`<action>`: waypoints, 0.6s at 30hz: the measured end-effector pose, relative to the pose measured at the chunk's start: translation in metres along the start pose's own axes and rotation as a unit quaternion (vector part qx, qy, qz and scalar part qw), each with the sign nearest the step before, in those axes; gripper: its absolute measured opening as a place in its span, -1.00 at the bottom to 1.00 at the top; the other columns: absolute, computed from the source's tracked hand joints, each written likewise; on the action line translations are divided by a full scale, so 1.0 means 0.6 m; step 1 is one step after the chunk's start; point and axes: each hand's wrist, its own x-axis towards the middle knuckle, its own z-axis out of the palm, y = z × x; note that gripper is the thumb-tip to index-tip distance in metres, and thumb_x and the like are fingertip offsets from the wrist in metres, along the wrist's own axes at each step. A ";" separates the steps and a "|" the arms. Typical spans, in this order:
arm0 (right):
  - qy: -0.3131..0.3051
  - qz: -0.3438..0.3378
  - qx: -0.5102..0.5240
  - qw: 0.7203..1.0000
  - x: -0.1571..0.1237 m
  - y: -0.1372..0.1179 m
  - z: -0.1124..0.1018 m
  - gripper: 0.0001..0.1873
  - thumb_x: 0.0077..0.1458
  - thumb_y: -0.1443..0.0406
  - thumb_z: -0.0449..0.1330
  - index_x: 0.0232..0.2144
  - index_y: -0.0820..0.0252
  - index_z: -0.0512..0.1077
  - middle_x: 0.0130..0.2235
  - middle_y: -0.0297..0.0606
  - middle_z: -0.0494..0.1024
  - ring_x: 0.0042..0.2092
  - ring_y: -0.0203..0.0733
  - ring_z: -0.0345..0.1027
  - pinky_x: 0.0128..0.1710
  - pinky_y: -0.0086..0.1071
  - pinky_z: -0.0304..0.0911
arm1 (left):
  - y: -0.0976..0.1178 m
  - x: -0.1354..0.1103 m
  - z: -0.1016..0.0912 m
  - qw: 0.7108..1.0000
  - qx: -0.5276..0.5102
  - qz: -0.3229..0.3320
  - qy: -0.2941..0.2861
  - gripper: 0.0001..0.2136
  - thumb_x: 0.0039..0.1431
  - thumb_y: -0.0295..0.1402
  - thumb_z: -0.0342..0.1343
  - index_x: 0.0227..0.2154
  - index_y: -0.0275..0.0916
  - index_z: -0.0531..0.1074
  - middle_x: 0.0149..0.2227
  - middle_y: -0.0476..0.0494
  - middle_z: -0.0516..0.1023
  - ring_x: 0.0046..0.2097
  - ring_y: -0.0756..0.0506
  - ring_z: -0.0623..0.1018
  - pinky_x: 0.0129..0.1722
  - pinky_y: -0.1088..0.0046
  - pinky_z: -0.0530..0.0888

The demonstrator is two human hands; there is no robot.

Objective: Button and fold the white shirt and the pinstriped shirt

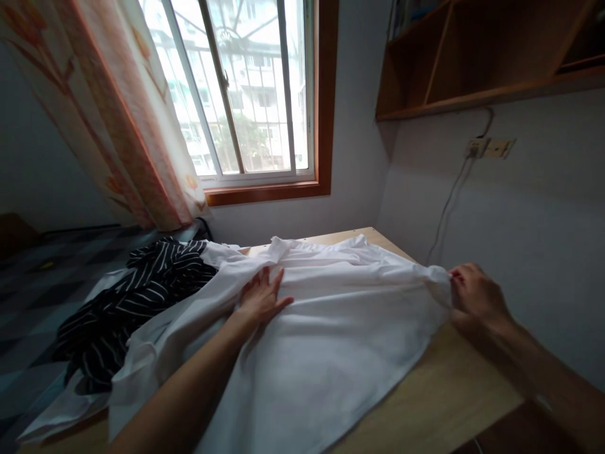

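1. Wooden table (416,397) is bearing white cloth (340,334).
2. Left hand (261,299) is resting on it, fingers apart; right hand (476,293) is pinching its edge.
3. Probably smoothing; next move is likely calling for steady tension.

Open air above white cloth (331,334), striped bundle (151,287) at left, wall (278,216) beyond
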 end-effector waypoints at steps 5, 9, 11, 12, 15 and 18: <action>-0.328 -0.009 0.117 0.937 0.053 0.048 -0.019 -0.82 -0.06 0.21 0.16 -0.45 0.19 0.49 -0.33 -0.14 0.57 -0.24 0.02 0.44 -0.26 -0.27 0.30 | 0.004 -0.007 -0.032 0.999 0.025 -0.007 -0.019 -0.35 0.18 0.08 -0.02 0.20 -0.25 0.24 0.12 -0.53 0.39 0.10 -0.45 0.42 0.01 0.05 0.35; -0.422 0.050 0.383 0.820 0.073 0.004 -0.023 -0.58 -0.10 0.11 0.29 -0.18 0.17 0.51 -0.15 -0.18 0.60 -0.11 0.01 0.46 -0.15 -0.30 0.37 | 0.023 0.011 -0.079 1.000 0.010 -0.011 -0.017 -0.59 0.21 -0.04 0.02 -0.14 -0.30 0.50 -0.19 -0.40 0.58 -0.09 -0.36 0.56 -0.09 0.15 0.42; -0.407 0.114 0.472 0.774 0.078 -0.025 -0.011 -0.61 -0.08 0.09 0.29 -0.22 0.19 0.52 -0.19 -0.15 0.61 -0.17 0.00 0.49 -0.19 -0.28 0.39 | 0.040 0.027 -0.094 1.000 -0.003 0.004 0.029 -0.62 0.20 -0.07 0.06 -0.16 -0.29 0.50 -0.19 -0.40 0.58 -0.09 -0.36 0.56 -0.10 0.16 0.42; -0.403 0.139 0.500 0.754 0.078 -0.040 -0.001 -0.64 -0.06 0.08 0.28 -0.26 0.20 0.52 -0.24 -0.12 0.62 -0.22 0.00 0.50 -0.21 -0.26 0.41 | 0.051 0.039 -0.097 0.998 -0.017 0.019 0.050 -0.64 0.19 -0.09 0.07 -0.15 -0.29 0.49 -0.18 -0.39 0.58 -0.09 -0.35 0.55 -0.10 0.16 0.42; -0.385 0.158 0.525 0.742 0.068 -0.079 0.031 -0.58 -0.01 0.03 0.21 -0.24 0.23 0.52 -0.23 -0.07 0.61 -0.23 0.02 0.50 -0.18 -0.20 0.41 | 0.095 0.088 -0.093 0.988 -0.104 0.072 0.087 -0.63 0.17 -0.10 0.11 -0.10 -0.26 0.47 -0.13 -0.32 0.58 -0.07 -0.30 0.55 -0.10 0.22 0.42; -0.357 0.074 0.484 0.796 0.045 -0.106 0.044 -0.42 -0.11 0.17 0.27 0.00 0.20 0.43 0.01 -0.06 0.53 -0.03 0.07 0.45 -0.04 -0.13 0.37 | 0.153 0.159 -0.080 0.959 -0.257 0.093 0.077 -0.46 0.10 -0.02 0.15 0.07 -0.23 0.38 -0.13 -0.23 0.59 -0.08 -0.22 0.55 -0.12 0.33 0.42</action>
